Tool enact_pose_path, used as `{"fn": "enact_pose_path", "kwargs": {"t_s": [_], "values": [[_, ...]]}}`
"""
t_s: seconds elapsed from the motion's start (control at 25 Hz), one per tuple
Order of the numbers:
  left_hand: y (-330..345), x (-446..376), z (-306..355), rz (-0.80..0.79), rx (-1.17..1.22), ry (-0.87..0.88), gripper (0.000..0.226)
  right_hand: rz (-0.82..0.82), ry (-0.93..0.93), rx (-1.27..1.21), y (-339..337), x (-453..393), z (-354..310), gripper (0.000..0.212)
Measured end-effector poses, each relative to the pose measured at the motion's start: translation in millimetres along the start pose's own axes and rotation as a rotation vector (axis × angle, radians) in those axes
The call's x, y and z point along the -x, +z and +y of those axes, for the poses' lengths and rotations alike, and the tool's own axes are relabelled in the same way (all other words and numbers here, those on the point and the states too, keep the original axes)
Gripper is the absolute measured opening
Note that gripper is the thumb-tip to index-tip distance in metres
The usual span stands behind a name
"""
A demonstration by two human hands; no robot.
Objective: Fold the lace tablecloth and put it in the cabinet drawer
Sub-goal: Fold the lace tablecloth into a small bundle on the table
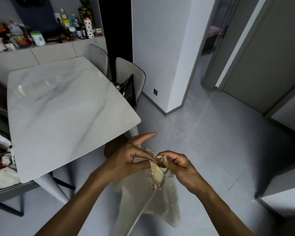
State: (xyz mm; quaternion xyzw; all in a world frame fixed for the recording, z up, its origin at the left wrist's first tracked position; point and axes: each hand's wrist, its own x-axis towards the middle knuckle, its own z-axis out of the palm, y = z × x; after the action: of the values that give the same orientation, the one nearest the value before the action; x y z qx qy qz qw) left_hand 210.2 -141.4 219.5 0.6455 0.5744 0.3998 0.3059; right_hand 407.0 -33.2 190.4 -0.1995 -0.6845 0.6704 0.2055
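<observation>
Cream lace, thin and limp, hangs from your two hands just off the near corner of the counter [70, 106]. The cloth [153, 198] is bunched at the top into a patterned knot of openwork, then falls in soft, loose folds toward the floor [211, 150], clear of the counter's top. Your left hand [126, 157] pinches the bunched edge between thumb and curled fingers, with the forefinger sticking straight out past the counter's corner. Your right hand [177, 164] is curled tight round the same gathered edge, knuckles up, so both hands meet at the knot and almost touch.

The counter is a glossy slab of white marble with grey veins and rounded corners. Beyond its far side stand two ribbed grey chairs [129, 72], side by side; a shiny black bag [129, 89] sits on the nearer one. Left of the counter lies a heap of crumpled white and red fabric [2, 160] on a dark seat. Behind the counter a pale ledge [54, 50] holds a crowd of bottles and jars, among them one white tub [38, 37] with a green lid and one white cylinder [89, 28] with black dots. The floor is matte grey tile.
</observation>
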Motion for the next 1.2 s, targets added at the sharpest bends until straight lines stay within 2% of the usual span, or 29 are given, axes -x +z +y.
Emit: {"fn": "enact_pose_path", "kwargs": {"t_s": [0.12, 0.32, 0.36, 0.48, 0.52, 0.6, 0.68, 0.76, 0.8, 0.96, 1.04, 1.08, 1.2], "values": [[3, -9, 3, -0.002, 0.19, -0.078, 0.014, -0.072, 0.025, 0.015, -14, 1, -6, 0.027], [13, -19, -1, 0.139, 0.199, -0.168, 0.017, -0.049, 0.021, 0.133, -31, -1, -11, 0.023], [15, -21, -2, 0.179, 0.173, -0.186, 0.019, -0.013, -0.011, 0.279, -33, 0, -11, 0.023], [16, -27, 0, 0.259, 0.088, -0.225, 0.021, 0.208, -0.111, 0.942, -36, 1, 1, 0.023], [14, -29, 0, 0.27, 0.064, -0.225, 0.021, 0.286, -0.076, 1.026, -34, 2, 4, 0.026], [12, -31, 4, 0.273, 0.004, -0.22, 0.017, 0.374, 0.034, 1.04, -31, 2, 13, 0.03], [5, -32, 9, 0.311, 0.016, -0.228, 0.012, 0.374, 0.146, 1.036, -37, 3, 27, 0.029], [-9, -31, 10, 0.381, 0.04, -0.226, 0.035, 0.393, 0.249, 1.035, -50, 9, 44, 0.022], [-18, -30, 12, 0.403, 0.038, -0.224, 0.036, 0.434, 0.294, 1.03, -57, 12, 51, 0.021], [-44, -29, 21, 0.419, 0.043, -0.221, 0.015, 0.573, 0.363, 1.016, -78, 18, 69, 0.019], [-46, -30, 28, 0.431, 0.033, -0.204, 0.02, 0.62, 0.221, 0.875, -68, 14, 65, 0.021], [-46, -31, 32, 0.425, 0.018, -0.196, 0.023, 0.571, 0.092, 0.782, -54, 10, 56, 0.028], [-41, -34, 41, 0.391, -0.025, -0.149, 0.025, 0.273, -0.272, 0.669, 4, -10, 27, 0.045]]}}
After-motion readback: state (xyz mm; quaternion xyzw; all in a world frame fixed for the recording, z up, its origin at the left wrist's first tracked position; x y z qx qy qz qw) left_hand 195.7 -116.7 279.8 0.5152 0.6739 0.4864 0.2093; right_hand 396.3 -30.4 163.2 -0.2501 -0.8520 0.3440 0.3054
